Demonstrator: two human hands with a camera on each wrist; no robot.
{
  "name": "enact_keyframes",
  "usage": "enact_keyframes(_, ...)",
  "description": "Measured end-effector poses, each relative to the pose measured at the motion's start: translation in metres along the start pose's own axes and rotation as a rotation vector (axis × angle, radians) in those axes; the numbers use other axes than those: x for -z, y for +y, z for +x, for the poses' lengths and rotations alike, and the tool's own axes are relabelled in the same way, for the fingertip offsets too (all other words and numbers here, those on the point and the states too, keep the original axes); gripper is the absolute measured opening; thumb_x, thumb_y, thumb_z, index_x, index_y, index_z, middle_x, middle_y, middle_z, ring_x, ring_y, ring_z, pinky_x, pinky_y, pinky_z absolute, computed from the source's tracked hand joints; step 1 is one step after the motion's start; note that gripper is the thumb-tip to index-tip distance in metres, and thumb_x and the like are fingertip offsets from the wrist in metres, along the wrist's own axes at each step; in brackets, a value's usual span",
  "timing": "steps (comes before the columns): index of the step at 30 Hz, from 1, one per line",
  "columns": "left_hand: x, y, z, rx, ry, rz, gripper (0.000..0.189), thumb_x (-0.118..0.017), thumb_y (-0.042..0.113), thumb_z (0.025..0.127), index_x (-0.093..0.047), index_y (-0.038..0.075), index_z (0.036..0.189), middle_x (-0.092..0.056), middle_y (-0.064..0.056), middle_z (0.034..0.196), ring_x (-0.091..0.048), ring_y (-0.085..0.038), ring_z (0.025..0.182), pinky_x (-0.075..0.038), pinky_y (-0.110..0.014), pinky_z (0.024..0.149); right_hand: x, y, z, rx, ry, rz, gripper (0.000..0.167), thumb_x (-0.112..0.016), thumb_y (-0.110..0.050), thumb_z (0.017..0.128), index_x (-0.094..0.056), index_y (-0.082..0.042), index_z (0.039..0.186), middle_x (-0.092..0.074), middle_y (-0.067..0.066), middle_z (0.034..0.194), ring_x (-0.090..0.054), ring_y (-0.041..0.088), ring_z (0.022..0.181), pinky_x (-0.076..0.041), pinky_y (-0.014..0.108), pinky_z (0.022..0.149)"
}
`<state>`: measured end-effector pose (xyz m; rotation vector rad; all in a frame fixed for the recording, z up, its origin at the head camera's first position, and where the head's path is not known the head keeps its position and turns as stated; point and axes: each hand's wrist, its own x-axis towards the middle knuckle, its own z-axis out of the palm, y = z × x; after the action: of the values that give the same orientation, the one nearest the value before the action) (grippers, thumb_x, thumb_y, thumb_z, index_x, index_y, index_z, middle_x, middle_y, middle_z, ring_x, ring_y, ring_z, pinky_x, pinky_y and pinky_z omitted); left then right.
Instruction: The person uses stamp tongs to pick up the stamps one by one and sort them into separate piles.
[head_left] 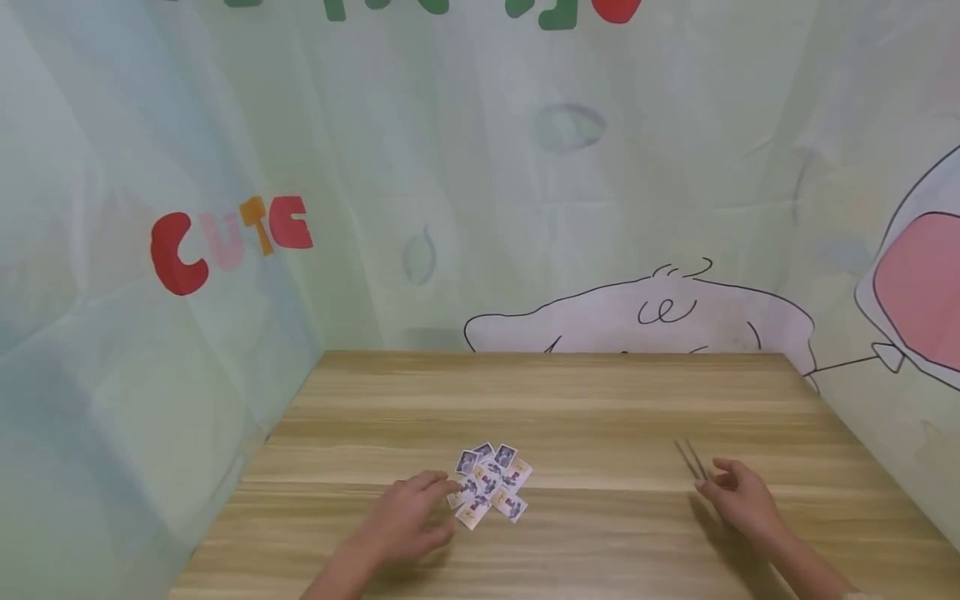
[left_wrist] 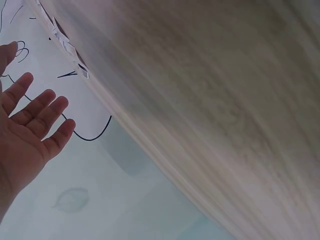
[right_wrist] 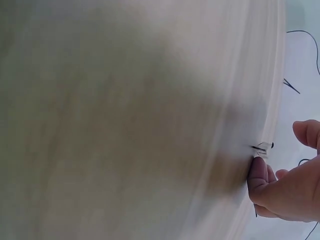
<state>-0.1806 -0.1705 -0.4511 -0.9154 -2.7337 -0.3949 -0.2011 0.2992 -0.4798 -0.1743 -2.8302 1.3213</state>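
Observation:
My right hand point(head_left: 742, 500) holds tweezers point(head_left: 692, 460) near one end, over the right part of the table. The two thin prongs point away and spread slightly apart. In the right wrist view the hand point(right_wrist: 285, 185) is low by the tabletop, with one digit raised off the others, and much of the tweezers is hidden. Small printed picture cards point(head_left: 487, 483) lie in an overlapping pile left of the tweezers. My left hand point(head_left: 405, 517) is just left of this pile, its fingertips at the cards' edge; the left wrist view shows its fingers point(left_wrist: 37, 112) spread with nothing in them.
A wood-grain table point(head_left: 585, 400) lies under both hands. Pale cloth walls point(head_left: 450, 167) with cartoon drawings and letters stand behind it and on both sides. The table's far edge meets the back cloth.

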Motion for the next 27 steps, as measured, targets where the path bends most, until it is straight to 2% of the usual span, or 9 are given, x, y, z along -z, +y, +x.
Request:
enact_keyframes(6,-0.005,0.004,0.005,-0.037,-0.016,0.019,0.045,-0.069,0.029,0.075,-0.063,0.009,0.115,-0.058,-0.012,0.116,-0.058,-0.027,0.099,-0.048,-0.046,0.079,0.000,0.002,0.006,-0.004,0.009,-0.038,0.062,-0.062,-0.022,0.087,-0.036,0.017,0.128,-0.051,0.036,0.112,-0.050,0.047,0.102,-0.044,0.052,0.082)
enact_keyframes(11,-0.008,0.008,0.010,-0.058,-0.027,0.023,0.046,-0.069,0.032,0.076,-0.062,0.010,0.116,-0.057,-0.013,0.118,-0.056,-0.026,0.104,-0.048,-0.045,0.081,-0.001,0.001,0.007,0.027,0.024,-0.066,0.058,-0.063,-0.018,0.085,-0.039,0.018,0.124,-0.053,0.036,0.109,-0.052,0.047,0.100,-0.044,0.053,0.081)
enact_keyframes(20,-0.016,0.013,0.020,-0.044,-0.068,-0.002,0.045,-0.068,0.032,0.079,-0.061,0.011,0.118,-0.054,-0.014,0.124,-0.052,-0.030,0.111,-0.045,-0.048,0.086,-0.001,0.000,0.009,0.045,0.028,-0.103,0.057,-0.066,-0.018,0.083,-0.043,0.018,0.121,-0.057,0.033,0.104,-0.054,0.046,0.096,-0.043,0.054,0.081)
enact_keyframes(27,-0.019,0.016,0.031,-0.041,-0.110,-0.007,0.045,-0.066,0.032,0.080,-0.060,0.011,0.120,-0.054,-0.013,0.125,-0.051,-0.027,0.112,-0.044,-0.046,0.088,-0.001,0.002,0.012,0.046,0.047,-0.131,0.055,-0.069,-0.019,0.080,-0.048,0.017,0.117,-0.060,0.030,0.097,-0.057,0.042,0.090,-0.046,0.050,0.075)
